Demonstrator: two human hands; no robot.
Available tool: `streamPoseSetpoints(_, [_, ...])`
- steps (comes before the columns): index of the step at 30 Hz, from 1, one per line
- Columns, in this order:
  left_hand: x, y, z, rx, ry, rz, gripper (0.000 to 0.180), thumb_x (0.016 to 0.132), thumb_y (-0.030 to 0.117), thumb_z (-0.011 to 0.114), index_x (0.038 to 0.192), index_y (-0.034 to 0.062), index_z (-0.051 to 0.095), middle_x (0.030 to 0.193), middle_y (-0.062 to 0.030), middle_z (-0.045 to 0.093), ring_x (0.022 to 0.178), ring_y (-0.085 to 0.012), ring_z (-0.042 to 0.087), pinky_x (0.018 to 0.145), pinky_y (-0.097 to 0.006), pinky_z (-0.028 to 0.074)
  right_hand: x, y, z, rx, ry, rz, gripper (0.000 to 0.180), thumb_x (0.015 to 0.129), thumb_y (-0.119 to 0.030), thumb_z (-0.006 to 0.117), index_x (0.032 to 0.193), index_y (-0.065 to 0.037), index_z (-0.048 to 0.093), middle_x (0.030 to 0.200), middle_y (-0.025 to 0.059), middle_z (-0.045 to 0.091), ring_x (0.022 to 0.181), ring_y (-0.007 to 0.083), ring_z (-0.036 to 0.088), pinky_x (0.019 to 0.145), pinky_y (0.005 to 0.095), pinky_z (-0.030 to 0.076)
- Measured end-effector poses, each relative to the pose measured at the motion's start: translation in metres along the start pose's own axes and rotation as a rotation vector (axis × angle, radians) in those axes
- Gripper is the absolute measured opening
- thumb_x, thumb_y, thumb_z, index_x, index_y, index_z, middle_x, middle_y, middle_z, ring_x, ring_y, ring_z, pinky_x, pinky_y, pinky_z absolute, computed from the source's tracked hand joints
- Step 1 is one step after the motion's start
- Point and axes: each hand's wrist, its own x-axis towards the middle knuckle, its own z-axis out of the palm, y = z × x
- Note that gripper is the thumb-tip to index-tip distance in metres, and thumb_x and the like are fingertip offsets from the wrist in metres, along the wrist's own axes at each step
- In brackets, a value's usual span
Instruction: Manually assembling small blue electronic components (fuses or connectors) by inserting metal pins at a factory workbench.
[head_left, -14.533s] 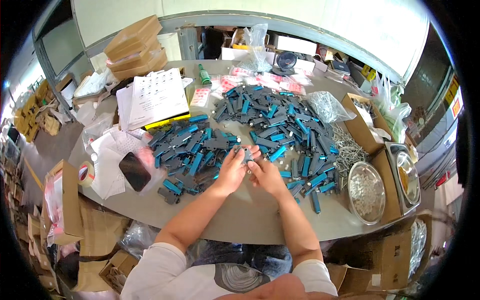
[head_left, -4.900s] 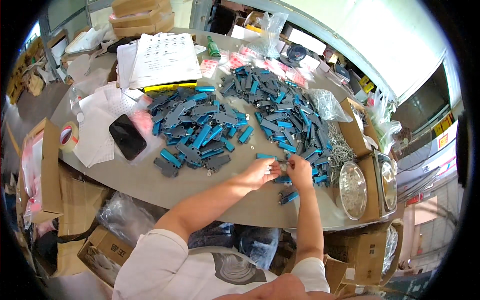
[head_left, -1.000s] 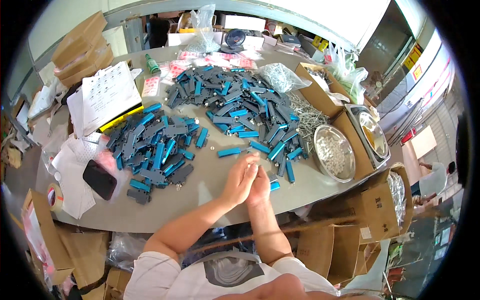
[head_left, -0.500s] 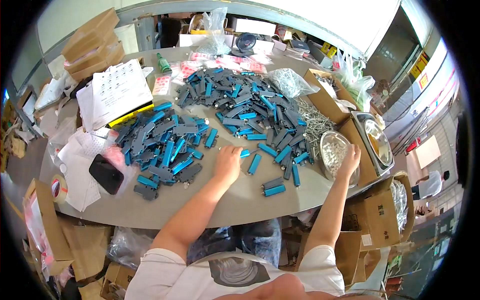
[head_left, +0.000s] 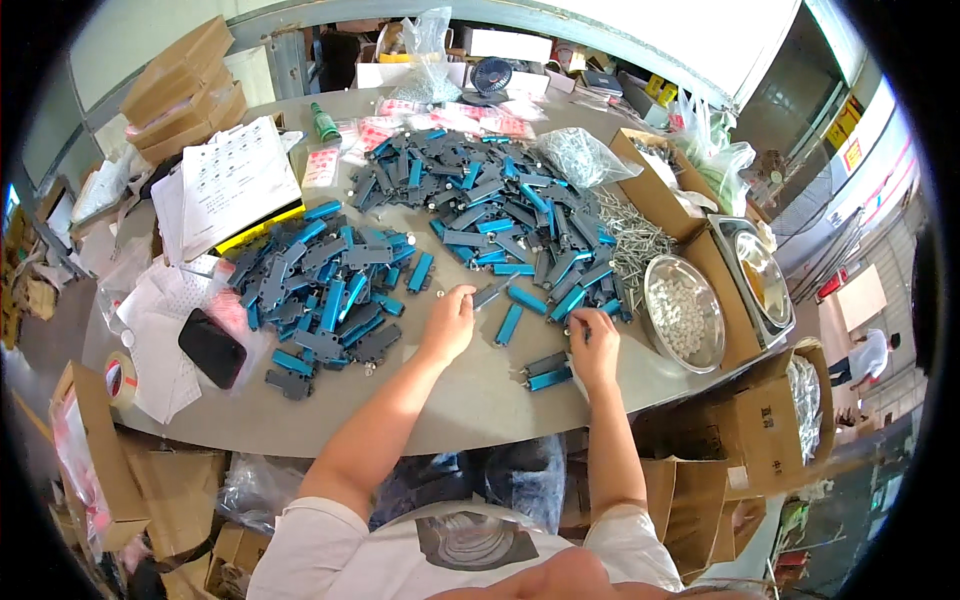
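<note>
My left hand [head_left: 450, 322] is closed over the table, pinching one small oblong plastic part [head_left: 487, 295] whose grey side shows. My right hand [head_left: 594, 347] is to its right with fingertips together; whatever they hold is too small to make out. Close to both hands lie loose blue-and-grey parts, among them a blue one [head_left: 509, 325] and a pair [head_left: 548, 374] beside my right hand. A large heap of such parts [head_left: 490, 205] spreads beyond my hands, and another heap [head_left: 325, 285] is at the left. A steel bowl [head_left: 714, 350] of small white pieces stands right of my right hand.
Long screws [head_left: 632, 245] are piled behind the bowl, beside an open cardboard box [head_left: 655, 200]. A black phone [head_left: 212, 348], papers [head_left: 240, 185] and a tape roll [head_left: 120, 380] lie at left. At the back are a green bottle [head_left: 325, 124] and a small fan [head_left: 491, 76].
My right hand has moved left from the bowl to beside the loose parts. The part in my left hand now shows its grey side instead of blue.
</note>
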Motion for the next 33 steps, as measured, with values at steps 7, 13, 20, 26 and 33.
streamPoseSetpoints(7, [0.001,0.011,-0.003,-0.512,-0.274,-0.178,0.023,0.095,0.024,0.05,0.104,0.0032,0.052,0.083,-0.0036,0.062,0.068,-0.0089,0.056,0.061,-0.024,0.044,0.055,-0.05,0.044,0.494,-0.191,0.171,0.022,0.09,-0.014,0.055,0.105,0.001,0.062,0.088,0.0083,0.064,0.075,0.0168,0.061,0.068,0.0273,0.048])
streamPoseSetpoints(13, [-0.003,0.022,-0.013,-0.579,-0.473,-0.127,0.024,0.097,0.023,0.046,0.114,0.0055,0.043,0.082,-0.0044,0.058,0.072,-0.0098,0.055,0.066,-0.022,0.044,0.077,-0.055,0.061,1.402,-0.569,0.523,0.043,0.096,-0.035,0.042,0.106,0.003,0.061,0.101,0.0119,0.06,0.094,0.0222,0.053,0.084,0.0372,0.043])
streamPoseSetpoints(20, [-0.01,0.018,-0.001,-0.385,-0.276,0.102,0.036,0.098,0.03,0.041,0.118,0.0005,0.049,0.072,-0.0043,0.051,0.068,-0.0112,0.051,0.061,-0.028,0.041,0.055,-0.057,0.076,1.714,-0.805,0.674,0.06,0.086,-0.052,0.053,0.121,-0.004,0.052,0.124,0.0156,0.052,0.112,0.0307,0.049,0.091,0.0455,0.041])
streamPoseSetpoints(26, [-0.015,0.007,0.005,-0.74,-0.228,0.056,0.055,0.091,0.059,0.038,0.091,0.0064,0.053,0.071,0.0033,0.047,0.061,-0.0055,0.043,0.051,-0.022,0.03,0.052,-0.067,0.074,1.456,-0.987,0.666,0.063,0.084,-0.045,0.061,0.131,-0.007,0.041,0.125,0.0134,0.05,0.101,0.0222,0.056,0.074,0.0338,0.051])
streamPoseSetpoints(33, [-0.016,0.007,0.012,-0.774,-0.064,0.019,0.069,0.087,0.067,0.039,0.084,0.0003,0.056,0.068,0.0017,0.046,0.058,-0.0046,0.042,0.048,-0.019,0.03,0.047,-0.078,0.077,1.447,-1.002,0.63,0.042,0.086,-0.021,0.064,0.122,-0.01,0.044,0.114,0.0069,0.055,0.074,0.0077,0.053,0.061,0.0209,0.043])
